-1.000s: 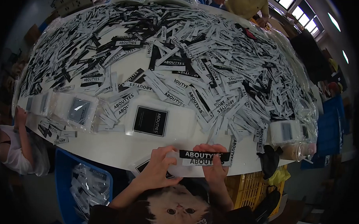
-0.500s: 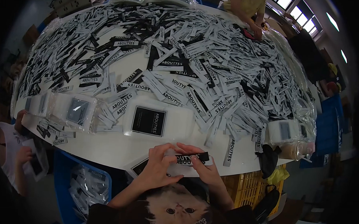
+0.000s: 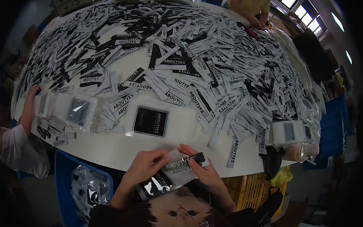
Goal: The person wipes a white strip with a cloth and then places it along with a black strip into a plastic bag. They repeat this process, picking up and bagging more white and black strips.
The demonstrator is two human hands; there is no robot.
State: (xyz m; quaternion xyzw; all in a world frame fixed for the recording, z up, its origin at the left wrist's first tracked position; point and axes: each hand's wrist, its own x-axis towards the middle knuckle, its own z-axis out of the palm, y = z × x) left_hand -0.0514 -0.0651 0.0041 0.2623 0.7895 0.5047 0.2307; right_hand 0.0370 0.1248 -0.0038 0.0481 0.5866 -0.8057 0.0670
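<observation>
Above the table's front edge, my left hand [image 3: 145, 166] pinches the edge of a translucent plastic pouch [image 3: 171, 178] with a black ABOUTYES label. The pouch is tilted, its label end low on the left. My right hand [image 3: 206, 173] grips one black and one white stick sachet [image 3: 199, 157], thumb on top. The sachets lie partly under the hazy film of the pouch, and their right ends stick out. Just beyond my hands lies a stack of similar pouches [image 3: 179, 123], label side up.
Loose black and white sachets [image 3: 226, 79] cover much of the white table [image 3: 108, 151]. Wrapped pouch stacks [image 3: 77, 112] sit left and right. A blue bin [image 3: 61, 177] with filled pouches and a yellow crate [image 3: 246, 192] stand below. One co-worker's arm [image 3: 27, 108] reaches in; another stands far right.
The pouch has come up over the sachets, covering most of them, and its label end now shows below my left hand. The left co-worker's arm has reached forward onto the table.
</observation>
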